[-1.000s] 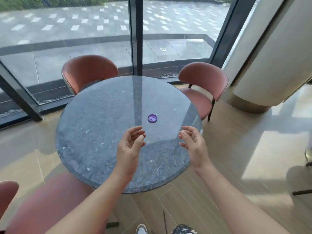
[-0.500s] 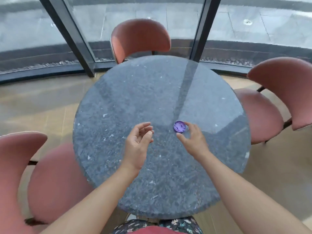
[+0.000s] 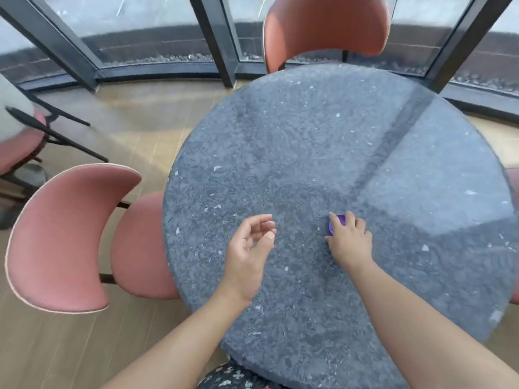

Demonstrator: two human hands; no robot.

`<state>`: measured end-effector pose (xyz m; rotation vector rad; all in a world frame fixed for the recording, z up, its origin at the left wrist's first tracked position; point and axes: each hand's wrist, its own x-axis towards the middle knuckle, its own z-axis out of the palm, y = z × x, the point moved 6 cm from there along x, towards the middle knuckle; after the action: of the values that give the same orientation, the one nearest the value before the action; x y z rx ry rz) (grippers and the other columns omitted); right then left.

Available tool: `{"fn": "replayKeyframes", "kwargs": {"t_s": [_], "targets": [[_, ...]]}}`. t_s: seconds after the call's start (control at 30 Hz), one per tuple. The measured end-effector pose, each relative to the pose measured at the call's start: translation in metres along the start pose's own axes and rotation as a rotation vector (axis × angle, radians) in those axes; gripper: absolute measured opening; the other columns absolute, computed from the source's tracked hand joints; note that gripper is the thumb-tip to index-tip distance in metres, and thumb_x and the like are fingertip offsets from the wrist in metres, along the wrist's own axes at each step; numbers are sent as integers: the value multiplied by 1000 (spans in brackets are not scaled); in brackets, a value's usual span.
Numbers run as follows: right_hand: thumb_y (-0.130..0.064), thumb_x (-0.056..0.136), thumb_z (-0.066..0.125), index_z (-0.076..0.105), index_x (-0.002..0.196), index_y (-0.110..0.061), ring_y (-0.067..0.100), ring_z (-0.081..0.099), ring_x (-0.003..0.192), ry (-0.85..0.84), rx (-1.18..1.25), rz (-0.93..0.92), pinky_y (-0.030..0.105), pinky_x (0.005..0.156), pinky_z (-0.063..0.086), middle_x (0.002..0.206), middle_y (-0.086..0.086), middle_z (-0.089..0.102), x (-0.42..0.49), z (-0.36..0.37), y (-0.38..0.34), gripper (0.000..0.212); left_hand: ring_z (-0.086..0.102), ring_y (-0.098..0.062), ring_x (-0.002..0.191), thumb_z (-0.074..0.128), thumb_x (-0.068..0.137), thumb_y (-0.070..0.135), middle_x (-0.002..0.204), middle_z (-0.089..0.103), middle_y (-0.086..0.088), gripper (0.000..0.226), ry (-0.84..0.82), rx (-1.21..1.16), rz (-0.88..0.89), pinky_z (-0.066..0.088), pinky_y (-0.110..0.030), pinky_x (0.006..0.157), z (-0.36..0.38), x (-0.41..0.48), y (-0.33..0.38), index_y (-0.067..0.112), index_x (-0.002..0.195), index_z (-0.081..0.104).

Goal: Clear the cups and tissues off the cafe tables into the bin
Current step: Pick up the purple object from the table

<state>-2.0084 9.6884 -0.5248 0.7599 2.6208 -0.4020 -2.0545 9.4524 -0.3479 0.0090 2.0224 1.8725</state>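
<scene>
Right hand [image 3: 349, 242] down on small purple disc [image 3: 331, 228] on the grey stone table [image 3: 309, 136], bent fingers [image 3: 354, 224] covering most of it; gripped or merely touched, unclear. Left hand [image 3: 248, 248] just beside, above the table, fingers loosely curled, holding nothing.

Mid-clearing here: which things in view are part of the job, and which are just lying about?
Job: purple disc, pinched by the right hand; left hand, open above the table. No cups, tissues or bin in view.
Just about: near pink chair; far pink chair.
</scene>
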Motion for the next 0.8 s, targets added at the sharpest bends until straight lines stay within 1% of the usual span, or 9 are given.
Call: {"fn": "replayKeyframes", "kwargs": {"t_s": [0.07,0.17,0.23,0.33,0.43,0.53,0.63,0.73,0.8], "targets": [[-38,100,63,45,144,-24,38,39,129,39,-37,-43,49,98,45,147,13,39,0,0,1,50,65,-22,111,67,81,42,110,71,4,29,30,8,-2,56,-41,95,-4,-1,-1,39,110,72],[-32,99,64,53,136,-18,42,43,121,41,40,-45,49,94,47,136,17,45,1,-2,3,42,66,-21,109,68,80,42,109,71,4,35,66,-2,-1,56,-37,89,-10,-3,0,31,113,70],[-31,98,64,57,136,-17,43,45,116,55,236,1,48,96,46,128,18,47,0,-9,-2,42,66,-21,108,68,80,41,108,71,3,38,91,-15,5,56,-34,86,-14,-4,2,25,115,69],[-30,97,64,59,136,-21,34,50,115,67,637,16,39,97,43,118,8,44,-6,-34,-26,41,66,-18,106,67,85,29,109,69,-1,34,119,-24,21,56,-33,85,-24,-7,7,18,117,67],[-25,99,60,61,127,-20,23,53,106,77,878,-51,30,90,38,115,3,48,-18,-66,-61,28,68,-14,104,61,88,23,110,69,-2,30,149,-39,44,57,-31,84,-36,-10,13,17,117,66],[-22,103,53,62,107,-22,19,56,87,62,1150,-84,34,77,43,98,1,59,-42,-92,-99,10,68,-11,102,60,88,23,106,71,4,30,180,-68,70,57,-30,84,-52,-18,21,19,117,66],[-24,105,50,59,95,-22,20,57,79,-14,1389,-78,32,67,46,90,3,60,-74,-114,-140,13,68,-14,105,60,88,25,106,71,5,29,213,-88,96,56,-32,84,-72,-32,24,20,116,67],[-37,98,53,62,92,-21,19,62,71,-119,1524,-119,29,58,46,87,5,65,-112,-125,-183,19,68,-16,106,60,89,26,107,71,3,29,261,-120,106,57,-37,88,-100,-54,23,20,116,67],[-34,102,51,63,91,-20,21,63,70,-182,1591,-140,29,56,46,86,7,66,-137,-125,-207,21,68,-16,106,59,89,26,107,70,2,30,294,-128,122,56,-39,90,-122,-73,24,18,117,67]]}}
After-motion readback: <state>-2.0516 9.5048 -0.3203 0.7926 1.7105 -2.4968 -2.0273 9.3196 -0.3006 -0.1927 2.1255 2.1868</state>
